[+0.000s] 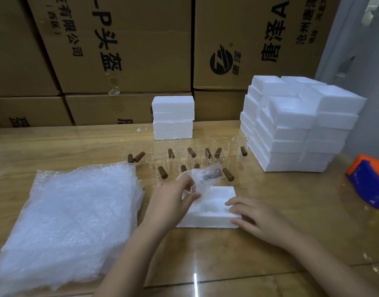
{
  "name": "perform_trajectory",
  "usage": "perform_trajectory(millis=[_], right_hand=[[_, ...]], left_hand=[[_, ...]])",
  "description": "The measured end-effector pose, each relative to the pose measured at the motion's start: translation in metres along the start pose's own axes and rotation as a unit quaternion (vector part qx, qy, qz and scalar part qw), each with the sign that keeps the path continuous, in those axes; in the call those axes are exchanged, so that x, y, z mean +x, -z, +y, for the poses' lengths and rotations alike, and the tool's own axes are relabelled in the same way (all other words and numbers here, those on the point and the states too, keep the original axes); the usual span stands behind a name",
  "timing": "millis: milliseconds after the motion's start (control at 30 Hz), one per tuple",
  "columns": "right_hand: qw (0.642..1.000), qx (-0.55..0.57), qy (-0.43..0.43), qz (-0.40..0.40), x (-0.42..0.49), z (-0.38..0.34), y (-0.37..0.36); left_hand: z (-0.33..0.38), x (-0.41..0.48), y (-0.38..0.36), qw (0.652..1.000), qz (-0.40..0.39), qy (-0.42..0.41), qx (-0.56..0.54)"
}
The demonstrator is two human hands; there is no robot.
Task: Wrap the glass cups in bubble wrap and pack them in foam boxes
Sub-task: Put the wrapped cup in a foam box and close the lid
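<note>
My left hand grips a glass cup wrapped in bubble wrap; its brown wooden handle shows through the wrap. The cup hangs just above the far left part of an open white foam box half that lies on the table. My right hand rests on the right end of that foam half, fingers spread over its edge. Behind it stand several bare glass cups with brown wooden handles. A thick stack of bubble wrap sheets lies at the left.
Two closed foam boxes are stacked behind the cups. A large pile of foam boxes fills the right. An orange and blue tape dispenser sits at the far right. Cardboard cartons wall off the back of the wooden table.
</note>
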State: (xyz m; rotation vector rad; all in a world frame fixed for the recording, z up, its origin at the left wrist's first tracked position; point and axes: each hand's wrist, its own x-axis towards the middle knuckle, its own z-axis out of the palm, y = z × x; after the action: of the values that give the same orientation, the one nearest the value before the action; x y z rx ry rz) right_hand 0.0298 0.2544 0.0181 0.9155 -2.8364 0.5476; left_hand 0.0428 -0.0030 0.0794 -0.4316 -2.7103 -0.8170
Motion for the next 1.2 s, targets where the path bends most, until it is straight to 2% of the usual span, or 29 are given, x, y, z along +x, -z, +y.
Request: perform_trajectory(millis=[300,467,667,733,767,833,933,1000,1033,1100,1200], right_hand=[[0.999,0.009,-0.017,-0.037,0.003,0.000,0.005],[0.999,0.010,-0.025,-0.037,0.003,0.000,0.006],[0.999,0.016,-0.023,-0.039,0.005,0.004,0.004],[0.997,0.053,-0.028,-0.045,0.008,0.002,0.011],[0.995,0.092,-0.034,-0.030,0.011,0.001,0.018],[0.985,0.151,-0.045,0.070,0.020,0.002,0.040],[0.952,0.082,-0.065,0.287,0.038,0.015,0.089],[0.927,-0.018,-0.102,0.360,0.050,0.029,0.124],[0.922,-0.073,-0.134,0.356,0.055,0.036,0.140],[0.920,-0.161,-0.221,0.280,0.063,0.051,0.163],[0.917,-0.198,-0.306,0.160,0.071,0.067,0.172]], left_hand=[[-0.021,0.005,-0.013,0.997,-0.033,-0.035,0.059],[-0.031,0.007,-0.012,0.982,-0.064,-0.059,0.165],[-0.034,0.002,-0.027,0.982,-0.043,-0.061,0.176],[-0.035,0.000,-0.029,0.981,-0.036,-0.070,0.175],[-0.036,-0.001,-0.030,0.984,-0.035,-0.071,0.162],[-0.037,-0.006,-0.032,0.992,-0.020,-0.060,0.110],[-0.038,-0.015,-0.035,0.994,0.069,-0.069,0.043],[-0.041,-0.018,-0.037,0.993,0.108,-0.047,0.013],[-0.042,-0.019,-0.037,0.993,0.113,-0.024,-0.014],[-0.043,-0.023,-0.039,0.992,0.104,0.024,-0.073],[-0.046,-0.026,-0.045,0.986,0.078,0.082,-0.126]])
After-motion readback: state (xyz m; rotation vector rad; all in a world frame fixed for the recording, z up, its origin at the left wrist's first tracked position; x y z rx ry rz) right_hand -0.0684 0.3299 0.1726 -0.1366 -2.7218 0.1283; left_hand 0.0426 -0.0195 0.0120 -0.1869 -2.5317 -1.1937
